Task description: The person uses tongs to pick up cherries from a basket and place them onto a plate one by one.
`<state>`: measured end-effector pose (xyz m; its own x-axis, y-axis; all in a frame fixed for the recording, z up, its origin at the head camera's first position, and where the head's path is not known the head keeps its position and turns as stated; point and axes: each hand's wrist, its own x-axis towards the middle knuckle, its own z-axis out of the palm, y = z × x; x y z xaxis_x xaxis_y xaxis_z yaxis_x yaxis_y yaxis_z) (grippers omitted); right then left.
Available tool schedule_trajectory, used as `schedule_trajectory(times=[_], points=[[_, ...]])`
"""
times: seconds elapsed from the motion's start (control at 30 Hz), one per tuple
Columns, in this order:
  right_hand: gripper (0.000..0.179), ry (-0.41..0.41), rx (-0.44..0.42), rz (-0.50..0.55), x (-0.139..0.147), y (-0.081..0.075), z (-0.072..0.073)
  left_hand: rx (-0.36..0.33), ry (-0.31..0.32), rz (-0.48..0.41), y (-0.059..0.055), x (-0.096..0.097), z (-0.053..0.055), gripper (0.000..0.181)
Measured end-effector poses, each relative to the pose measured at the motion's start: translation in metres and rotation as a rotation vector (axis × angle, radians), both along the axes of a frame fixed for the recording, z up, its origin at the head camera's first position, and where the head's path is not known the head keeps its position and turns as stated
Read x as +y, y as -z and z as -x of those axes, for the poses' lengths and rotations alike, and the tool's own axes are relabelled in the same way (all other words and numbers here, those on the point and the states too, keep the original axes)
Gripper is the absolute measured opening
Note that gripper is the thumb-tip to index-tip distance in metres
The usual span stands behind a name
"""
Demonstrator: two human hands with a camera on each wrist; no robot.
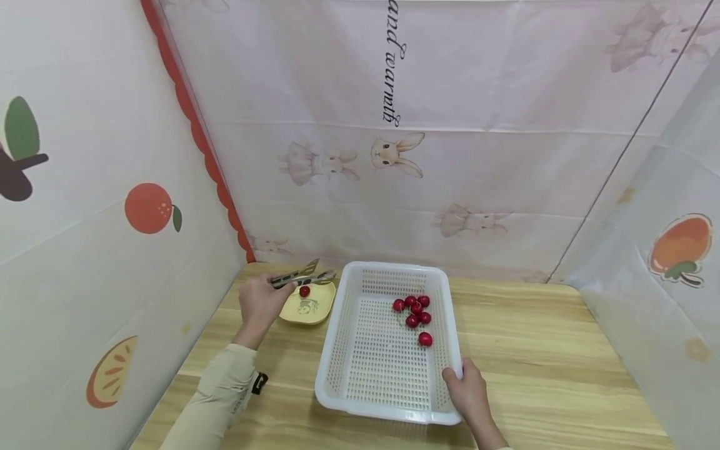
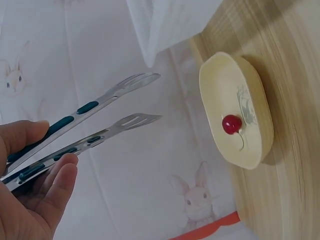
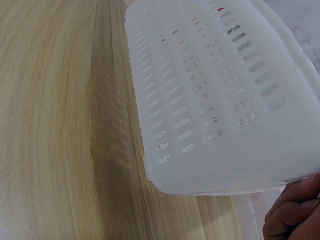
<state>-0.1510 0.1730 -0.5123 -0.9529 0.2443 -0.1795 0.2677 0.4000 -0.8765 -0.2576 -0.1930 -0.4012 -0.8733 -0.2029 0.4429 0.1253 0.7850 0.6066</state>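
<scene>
My left hand (image 1: pixel 263 305) grips metal tongs (image 2: pixel 75 122) with dark green grips. The tips of the tongs stand apart with nothing between them, over the yellow bowl (image 1: pixel 315 306) in the head view. One cherry (image 2: pixel 231 124) with its stem lies in that bowl, which has a printed picture inside. At the right, my right hand (image 1: pixel 467 389) grips the rim of a white plastic basket (image 1: pixel 388 412), thumb on top. Several red cherries (image 1: pixel 416 309) lie inside toward the basket's far right. In the right wrist view the slotted basket wall (image 3: pixel 200 165) hides its contents.
The wooden table (image 1: pixel 523 350) carries the basket, with the bowl close to its left side. Printed cloth walls (image 1: pixel 360 206) stand behind and on both sides. A red scalloped border (image 1: pixel 197 125) runs down the left corner.
</scene>
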Motion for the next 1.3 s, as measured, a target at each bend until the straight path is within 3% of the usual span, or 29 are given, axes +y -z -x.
schedule_trajectory(times=[0.3,0.67,0.87,1.3], points=[[0.031,-0.011,-0.011,0.009,-0.001,0.005,-0.002,0.006,0.039,-0.015,-0.004,0.017,-0.011,0.027],[0.029,-0.004,0.016,-0.004,0.001,0.009,-0.002,0.017,0.083,-0.041,-0.004,0.040,-0.014,0.028],[0.029,-0.012,0.031,-0.019,0.001,0.011,-0.004,-0.012,0.098,-0.030,0.000,0.054,-0.013,0.028],[0.030,-0.015,0.039,-0.006,0.005,0.008,-0.001,-0.096,0.137,-0.069,0.008,0.086,0.000,0.019]])
